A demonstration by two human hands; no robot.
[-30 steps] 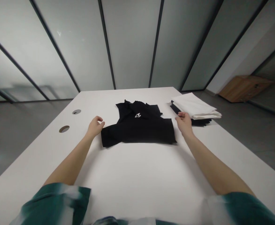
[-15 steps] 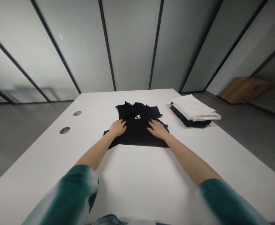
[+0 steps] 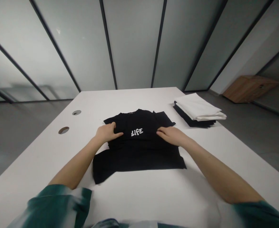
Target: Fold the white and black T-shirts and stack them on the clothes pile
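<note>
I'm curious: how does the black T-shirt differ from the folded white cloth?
The black T-shirt is spread out; the folded white cloth lies in layers atop black fabric. The T-shirt bears white lettering; the white cloth shows no print. Both are fabric.

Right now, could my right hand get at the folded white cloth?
Probably yes: the folded white cloth tops folded black cloth beyond your right hand, with nothing visible covering it or between.

Dim, even light, seemingly from overhead, casts soft shadows on the table [image 3: 144,198] nearer than the left hand [image 3: 107,132] and right hand [image 3: 171,135]; the left sleeve [image 3: 51,204] is blurred. Beyond both hands, wide-angle distortion splays the frosted panels [image 3: 133,44].
</note>
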